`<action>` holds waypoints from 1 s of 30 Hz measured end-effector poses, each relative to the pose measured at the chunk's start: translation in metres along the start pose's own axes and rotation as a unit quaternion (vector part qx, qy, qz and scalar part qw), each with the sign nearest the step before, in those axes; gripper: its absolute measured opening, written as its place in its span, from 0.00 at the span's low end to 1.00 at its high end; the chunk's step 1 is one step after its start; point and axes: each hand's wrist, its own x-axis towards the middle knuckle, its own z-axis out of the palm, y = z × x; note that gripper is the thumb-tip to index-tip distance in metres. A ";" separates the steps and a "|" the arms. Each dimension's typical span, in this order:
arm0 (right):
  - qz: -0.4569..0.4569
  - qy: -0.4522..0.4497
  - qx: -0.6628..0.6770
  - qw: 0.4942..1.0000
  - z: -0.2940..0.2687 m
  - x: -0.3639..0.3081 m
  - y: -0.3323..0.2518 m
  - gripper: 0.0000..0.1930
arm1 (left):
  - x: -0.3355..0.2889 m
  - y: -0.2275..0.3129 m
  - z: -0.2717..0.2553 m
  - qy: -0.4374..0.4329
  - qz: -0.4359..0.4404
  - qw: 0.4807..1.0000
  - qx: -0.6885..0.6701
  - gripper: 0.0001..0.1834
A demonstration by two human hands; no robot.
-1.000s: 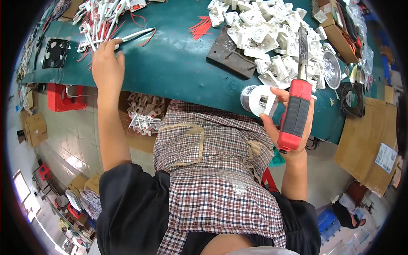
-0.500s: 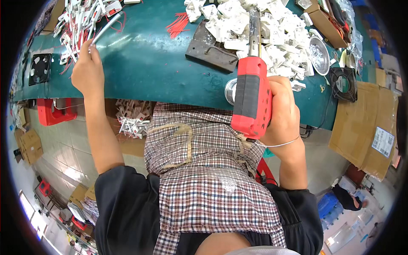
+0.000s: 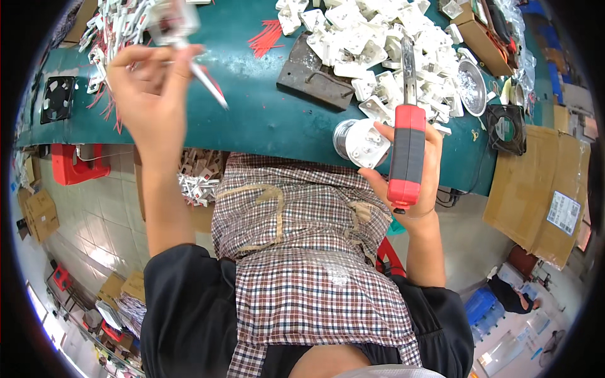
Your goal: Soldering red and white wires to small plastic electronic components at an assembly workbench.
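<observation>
- As my left hand (image 3: pixel 148 104) has come toward the middle, the white stick-shaped piece (image 3: pixel 210 86) in it has swung from pointing up to the right to pointing down to the right, upper left of the frame.
- My left fingers seem pinched shut around it; blur hides the exact contact. I judge it is now separate from the heap of white sticks (image 3: pixel 116 31) at far upper left.
- My right hand (image 3: pixel 430 170), right of centre, grips the red-and-black soldering gun (image 3: pixel 409 154), tip upward.
- Near my right fingertips stands a silvery wire spool (image 3: pixel 342 140); I can't tell whether they touch it.
- Between my hands lie the red wires (image 3: pixel 265 38) and dark metal block (image 3: pixel 309 79), upper centre.
- White housings (image 3: pixel 365 41) crowd behind the gun's tip, upper right, leaving little room there.
</observation>
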 end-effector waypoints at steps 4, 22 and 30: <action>0.100 0.022 0.063 0.993 -0.008 -0.005 -0.010 0.36 | -0.029 0.038 0.042 -0.157 -0.186 0.953 -0.182 0.32; 0.223 0.117 0.278 0.927 -0.008 0.025 -0.028 0.28 | -0.071 0.081 0.084 -0.397 -0.374 0.808 -0.224 0.22; 0.206 0.073 0.207 0.954 -0.017 0.011 -0.029 0.26 | -0.085 0.069 0.104 -0.324 -0.240 0.900 -0.165 0.21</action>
